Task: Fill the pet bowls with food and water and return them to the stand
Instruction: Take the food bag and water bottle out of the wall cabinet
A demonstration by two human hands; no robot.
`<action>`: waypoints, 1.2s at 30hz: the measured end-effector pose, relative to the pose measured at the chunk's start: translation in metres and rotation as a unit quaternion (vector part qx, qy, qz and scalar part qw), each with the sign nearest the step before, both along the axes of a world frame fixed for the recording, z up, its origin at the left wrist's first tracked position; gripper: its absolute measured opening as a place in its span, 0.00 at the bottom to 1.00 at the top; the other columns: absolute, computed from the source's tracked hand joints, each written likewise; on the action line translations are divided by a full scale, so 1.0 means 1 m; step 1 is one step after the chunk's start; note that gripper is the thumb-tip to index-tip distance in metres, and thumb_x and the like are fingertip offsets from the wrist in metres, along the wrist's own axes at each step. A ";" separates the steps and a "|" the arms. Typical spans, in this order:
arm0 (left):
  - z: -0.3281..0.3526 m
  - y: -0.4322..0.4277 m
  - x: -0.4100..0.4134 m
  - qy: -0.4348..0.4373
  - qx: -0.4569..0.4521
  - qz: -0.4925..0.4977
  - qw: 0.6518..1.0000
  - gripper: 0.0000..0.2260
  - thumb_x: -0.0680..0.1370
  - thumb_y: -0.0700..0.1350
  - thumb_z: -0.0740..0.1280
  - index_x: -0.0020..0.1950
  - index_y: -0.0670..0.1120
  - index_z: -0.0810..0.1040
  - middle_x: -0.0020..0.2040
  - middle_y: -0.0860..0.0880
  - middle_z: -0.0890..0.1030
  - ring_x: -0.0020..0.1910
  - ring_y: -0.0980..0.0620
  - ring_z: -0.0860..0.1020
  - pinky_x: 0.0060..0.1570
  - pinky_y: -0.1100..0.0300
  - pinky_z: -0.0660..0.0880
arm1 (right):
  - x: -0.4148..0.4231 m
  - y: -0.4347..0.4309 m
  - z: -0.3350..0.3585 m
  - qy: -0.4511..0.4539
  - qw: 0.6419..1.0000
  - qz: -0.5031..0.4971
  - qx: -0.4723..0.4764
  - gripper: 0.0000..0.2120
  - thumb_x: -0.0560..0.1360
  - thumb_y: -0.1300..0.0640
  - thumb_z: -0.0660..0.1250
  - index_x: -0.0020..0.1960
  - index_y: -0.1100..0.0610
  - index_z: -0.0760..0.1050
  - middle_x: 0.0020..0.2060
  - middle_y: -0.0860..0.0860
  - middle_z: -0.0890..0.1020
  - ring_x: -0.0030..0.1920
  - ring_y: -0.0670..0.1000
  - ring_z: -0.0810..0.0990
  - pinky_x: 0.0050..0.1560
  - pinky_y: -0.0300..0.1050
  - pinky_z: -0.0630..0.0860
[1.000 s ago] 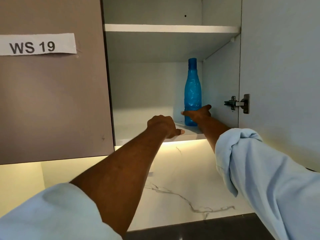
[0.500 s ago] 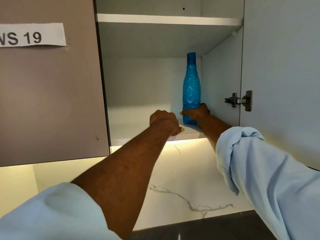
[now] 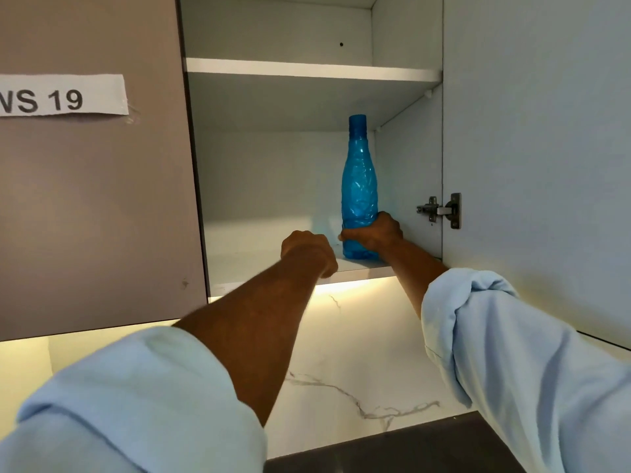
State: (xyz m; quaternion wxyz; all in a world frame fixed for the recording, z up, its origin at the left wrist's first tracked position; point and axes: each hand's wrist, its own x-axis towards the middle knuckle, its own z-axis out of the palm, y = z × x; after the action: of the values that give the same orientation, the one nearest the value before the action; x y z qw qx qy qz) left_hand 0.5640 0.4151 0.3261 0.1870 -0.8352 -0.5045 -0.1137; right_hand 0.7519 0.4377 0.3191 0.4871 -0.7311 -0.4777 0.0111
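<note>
Your right hand [image 3: 375, 233] has its fingers [image 3: 351, 235] clamped low on the blue bottle [image 3: 358, 186]; lift it straight off the shelf [image 3: 273, 264]. Your left hand [image 3: 307, 250] is loosely fisted, empty.
</note>
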 end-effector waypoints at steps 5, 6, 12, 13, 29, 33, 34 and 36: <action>-0.011 -0.003 -0.008 -0.030 -0.034 -0.020 0.999 0.21 0.85 0.56 0.61 0.69 0.44 0.76 0.59 0.45 0.81 0.58 0.46 0.79 0.57 0.54 0.74 | -0.003 -0.034 -0.003 0.008 0.999 0.017 0.029 0.43 0.66 0.36 0.82 0.71 0.56 0.72 0.62 0.52 0.82 0.58 0.52 0.81 0.57 0.45 0.79; -0.014 -0.004 -0.011 -0.047 -0.045 -0.025 0.998 0.22 0.85 0.58 0.60 0.70 0.43 0.75 0.63 0.44 0.81 0.62 0.45 0.79 0.59 0.53 0.74 | -0.004 -0.040 -0.004 0.013 0.999 0.020 0.033 0.43 0.65 0.36 0.82 0.71 0.56 0.73 0.62 0.52 0.82 0.58 0.53 0.82 0.58 0.45 0.80; -0.034 -0.012 -0.031 -0.143 -0.025 -0.058 0.988 0.25 0.85 0.61 0.57 0.69 0.44 0.77 0.63 0.44 0.81 0.62 0.43 0.79 0.59 0.52 0.75 | -0.011 -0.091 -0.007 0.014 0.998 0.035 0.055 0.44 0.61 0.36 0.84 0.70 0.54 0.75 0.60 0.50 0.83 0.57 0.52 0.83 0.61 0.51 0.82; -0.041 -0.017 -0.033 -0.148 -0.017 -0.065 0.987 0.25 0.85 0.61 0.57 0.70 0.45 0.77 0.64 0.45 0.81 0.63 0.43 0.78 0.60 0.51 0.75 | -0.012 -0.100 -0.009 0.014 0.997 0.043 0.062 0.45 0.60 0.35 0.84 0.69 0.54 0.75 0.59 0.49 0.83 0.57 0.52 0.84 0.62 0.52 0.83; -0.218 -0.085 -0.135 -0.280 -0.014 -0.146 0.949 0.23 0.80 0.51 0.69 0.74 0.45 0.76 0.81 0.46 0.64 0.77 0.41 0.68 0.71 0.44 0.73 | -0.094 -0.203 -0.163 -0.006 0.997 0.081 0.002 0.43 0.56 0.32 0.84 0.65 0.49 0.77 0.55 0.42 0.85 0.53 0.46 0.85 0.59 0.49 0.83; -0.263 -0.102 -0.153 -0.271 -0.057 -0.120 0.953 0.22 0.80 0.54 0.69 0.72 0.48 0.76 0.81 0.47 0.66 0.77 0.43 0.69 0.71 0.44 0.74 | -0.126 -0.205 -0.226 -0.013 0.997 0.065 -0.037 0.45 0.61 0.34 0.83 0.70 0.52 0.71 0.58 0.45 0.81 0.56 0.48 0.80 0.53 0.44 0.76; -0.274 -0.106 -0.157 -0.268 -0.069 -0.115 0.954 0.22 0.80 0.54 0.69 0.72 0.48 0.76 0.81 0.47 0.65 0.78 0.43 0.68 0.72 0.44 0.73 | -0.132 -0.204 -0.242 -0.007 0.997 0.066 -0.047 0.45 0.61 0.34 0.83 0.70 0.52 0.71 0.58 0.45 0.80 0.56 0.48 0.80 0.53 0.44 0.76; -0.294 -0.114 -0.165 -0.259 -0.090 -0.100 0.956 0.22 0.81 0.55 0.68 0.72 0.47 0.76 0.81 0.46 0.65 0.78 0.44 0.67 0.73 0.46 0.71 | -0.143 -0.201 -0.270 0.009 0.995 0.074 -0.065 0.45 0.61 0.34 0.83 0.69 0.51 0.70 0.59 0.46 0.81 0.58 0.50 0.81 0.55 0.46 0.79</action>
State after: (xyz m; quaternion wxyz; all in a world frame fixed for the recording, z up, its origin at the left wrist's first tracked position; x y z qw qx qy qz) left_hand 0.3986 0.3006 0.0322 -0.0387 -0.8367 -0.4576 -0.2984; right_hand 0.6093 0.2362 0.0489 0.4407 -0.7237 -0.5243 0.0844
